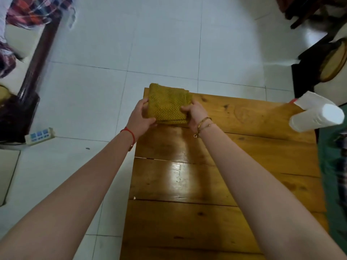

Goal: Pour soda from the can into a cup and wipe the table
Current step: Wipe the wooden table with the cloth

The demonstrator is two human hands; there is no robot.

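The glossy wooden plank table (216,175) stretches out in front of me. At its far left corner lies my folded mustard-yellow dotted cloth (168,103), a thick square pad. My left hand (141,117) grips its left edge, thumb curled onto the near corner. My right hand (193,113) holds the right edge, fingers curled over the top. A white foam cup (317,118) is at the table's right edge; I cannot tell how it rests.
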